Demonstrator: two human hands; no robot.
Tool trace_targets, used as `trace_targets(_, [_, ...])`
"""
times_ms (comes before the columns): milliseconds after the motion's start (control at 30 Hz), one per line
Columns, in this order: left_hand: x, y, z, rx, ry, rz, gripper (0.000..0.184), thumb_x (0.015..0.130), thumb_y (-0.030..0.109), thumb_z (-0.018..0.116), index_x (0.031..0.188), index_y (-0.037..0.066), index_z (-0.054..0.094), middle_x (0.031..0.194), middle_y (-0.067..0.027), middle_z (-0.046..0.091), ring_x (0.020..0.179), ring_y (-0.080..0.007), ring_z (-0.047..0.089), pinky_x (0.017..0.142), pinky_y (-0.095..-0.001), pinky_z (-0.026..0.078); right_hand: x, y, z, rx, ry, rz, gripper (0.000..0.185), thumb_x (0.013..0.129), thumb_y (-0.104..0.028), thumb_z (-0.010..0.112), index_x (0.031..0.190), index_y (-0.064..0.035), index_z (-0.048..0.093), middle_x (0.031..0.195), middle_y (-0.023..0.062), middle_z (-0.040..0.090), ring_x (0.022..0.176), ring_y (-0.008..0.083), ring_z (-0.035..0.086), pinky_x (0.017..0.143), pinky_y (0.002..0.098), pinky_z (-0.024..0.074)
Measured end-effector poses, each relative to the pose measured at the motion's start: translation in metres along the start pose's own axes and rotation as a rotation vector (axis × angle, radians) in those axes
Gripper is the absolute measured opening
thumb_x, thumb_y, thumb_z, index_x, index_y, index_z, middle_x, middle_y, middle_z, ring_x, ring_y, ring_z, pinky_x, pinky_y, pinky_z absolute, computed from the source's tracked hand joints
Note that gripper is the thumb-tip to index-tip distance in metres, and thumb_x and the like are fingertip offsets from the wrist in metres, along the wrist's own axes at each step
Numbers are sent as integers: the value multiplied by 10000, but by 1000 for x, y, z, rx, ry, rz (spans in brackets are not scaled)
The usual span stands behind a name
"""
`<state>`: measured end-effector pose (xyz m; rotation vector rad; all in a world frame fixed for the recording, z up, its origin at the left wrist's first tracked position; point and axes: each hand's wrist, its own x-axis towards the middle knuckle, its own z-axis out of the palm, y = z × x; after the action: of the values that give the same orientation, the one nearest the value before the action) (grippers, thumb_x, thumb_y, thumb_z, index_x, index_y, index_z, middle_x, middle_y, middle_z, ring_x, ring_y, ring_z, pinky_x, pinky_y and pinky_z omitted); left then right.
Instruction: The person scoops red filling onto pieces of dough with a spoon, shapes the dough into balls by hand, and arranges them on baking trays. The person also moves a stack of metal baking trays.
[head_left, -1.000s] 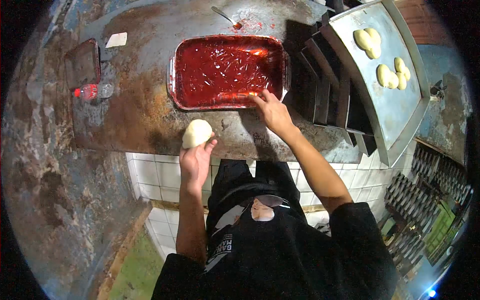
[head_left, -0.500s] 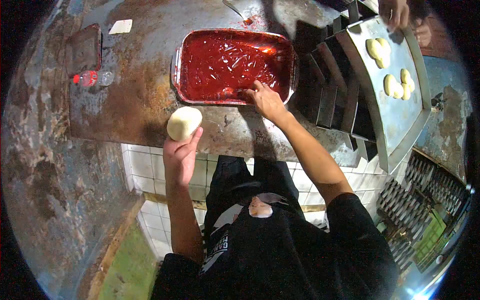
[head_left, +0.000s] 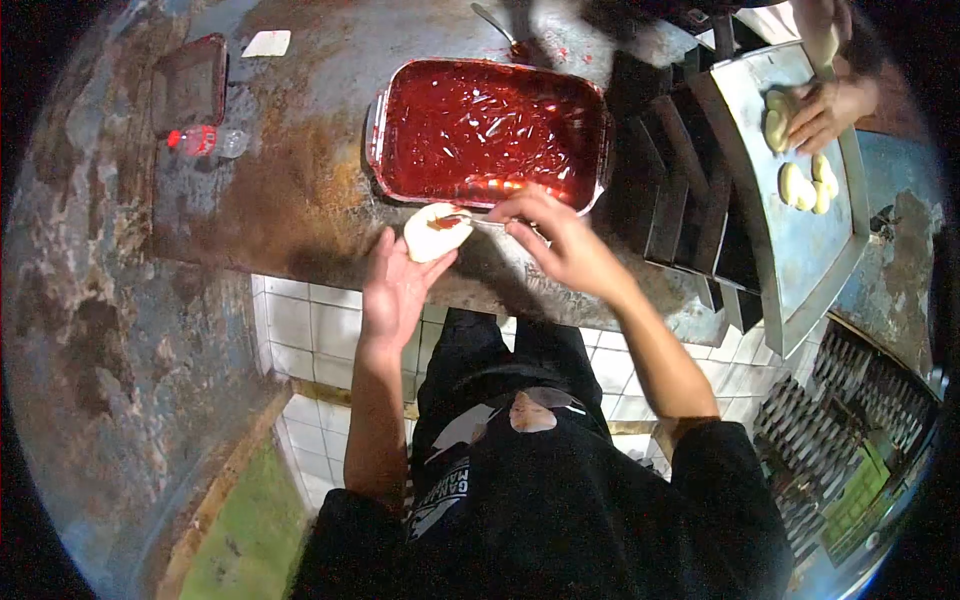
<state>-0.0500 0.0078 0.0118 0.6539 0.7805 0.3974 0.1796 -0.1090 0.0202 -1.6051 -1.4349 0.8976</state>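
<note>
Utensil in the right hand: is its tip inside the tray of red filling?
No, the tip of the utensil is at the dough on the left hand, outside the tray.

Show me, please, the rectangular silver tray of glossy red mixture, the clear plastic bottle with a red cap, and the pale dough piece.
Silver tray point(head_left: 376, 136), head view: left rim.
Plastic bottle point(head_left: 204, 141), head view: red label.
Pale dough point(head_left: 434, 242), head view: lower part.
</note>
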Motion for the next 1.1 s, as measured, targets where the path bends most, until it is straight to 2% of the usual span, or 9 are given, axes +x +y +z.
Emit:
trace_targets(67, [-1, 3, 11, -126, -121, 9, 911, 1015, 668, 403, 1494, -106, 377, 1529, -217, 482, 1426, -329, 467, 1224, -497, 313, -10, -9, 21, -198, 146, -68, 366, 866, 58, 655, 1213, -61, 666, 1108, 141, 603, 1058, 338, 632, 907, 423, 526])
trace_targets(133, [2, -2, 10, -192, -155, 35, 891, 1021, 654, 401, 1490, -104, 383, 1515, -217, 497, 1420, -324, 475, 1213, -486, 332, -26, -1, 37, -289, 221, -99, 437, 806, 30, 667, 1228, -75, 624, 1142, 154, 582, 1061, 358, 621, 908, 465, 522])
trace_targets(267, [0, -10, 13, -253, -114, -30, 857, 1035, 631, 385, 1473, -106, 399, 1480, -232, 526, 1394, -332, 502, 1199, -481, 357, -68, 31, 61, -331, 331, -123, 400, 840, 64, 644, 1219, -64, 620, 1137, 160, 576, 1005, 368, 635, 873, 443, 533])
trace_targets(400, [-7, -18, 16, -233, -80, -108, 839, 1044, 617, 368, 1460, -111, 406, 1469, -245, 533, 1383, -351, 514, 1208, -485, 349, -139, 95, 86, -187, 545, 277, 278, 922, 72, 597, 1180, -32, 603, 1096, 192, 576, 917, 369, 646, 814, 405, 540])
trace_targets(533, [-14, -7, 27, -202, -144, -193, 861, 1045, 608, 352, 1494, -126, 346, 1493, -265, 504, 1386, -377, 507, 1221, -486, 343, -182, 142, 69, -336, 245, 398, 340, 887, -98, 743, 1183, -8, 602, 1097, 212, 583, 993, 427, 617, 898, 479, 507])
trace_targets(600, [-20, -1, 38, -144, -194, -249, 886, 1044, 615, 317, 1516, -135, 297, 1517, -282, 470, 1397, -385, 498, 1226, -488, 331, -137, 59, 24, -227, 263, 367, 513, 849, -244, 812, 1259, -16, 605, 1161, 213, 591, 1064, 429, 608, 934, 475, 502])
trace_targets(733, [-31, 2, 56, -167, -370, -298, 827, 1063, 565, 317, 1522, -121, 297, 1529, -259, 466, 1385, -367, 513, 1209, -473, 343, -73, -52, -26, -59, 229, -73, 777, 753, -397, 878, 1377, -44, 580, 1226, 195, 585, 1156, 410, 578, 1009, 472, 477])
trace_targets(933, [-44, 13, 81, -59, -598, -291, 921, 1030, 657, 332, 1551, -99, 257, 1534, -252, 462, 1382, -354, 522, 1186, -443, 369, -56, -95, -57, -230, -58, -10, 685, 742, -332, 889, 1296, -21, 634, 1135, 135, 655, 997, 285, 659, 865, 394, 534])
trace_targets(1100, [-49, 20, 74, -33, -597, -265, 901, 1024, 634, 395, 1542, -94, 279, 1519, -239, 479, 1352, -337, 548, 1197, -447, 362, -57, -104, -59, -70, 78, -71, 368, 771, -221, 889, 1052, -26, 752, 965, 105, 691, 874, 238, 668, 801, 362, 530])
